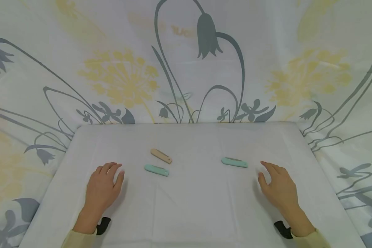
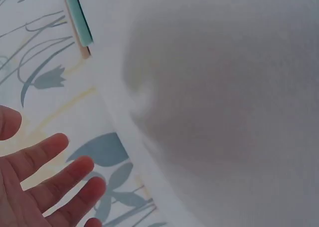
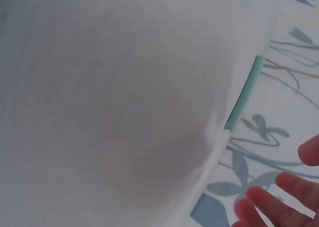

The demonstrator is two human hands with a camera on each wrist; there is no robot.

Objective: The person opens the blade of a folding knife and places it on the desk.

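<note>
Three slim folding knives with closed handles lie on the white-covered table [image 1: 192, 206]. A tan knife [image 1: 161, 156] and a mint-green knife [image 1: 156, 170] are side by side left of the middle. Another mint-green knife [image 1: 234, 162] lies to the right. My left hand [image 1: 103, 187] hovers left of the pair, fingers relaxed and holding nothing. Just right of the single green knife, my right hand [image 1: 279, 186] is likewise relaxed and bare. In the right wrist view that green knife [image 3: 245, 93] shows edge-on, apart from the fingertips [image 3: 311, 151].
A floral curtain [image 1: 121, 75] with grey and yellow flowers hangs behind the table and along both sides. Black straps [image 1: 103, 226] sit at the wrists, beside pale yellow sleeves [image 1: 79, 239]. Light creases run across the white cover.
</note>
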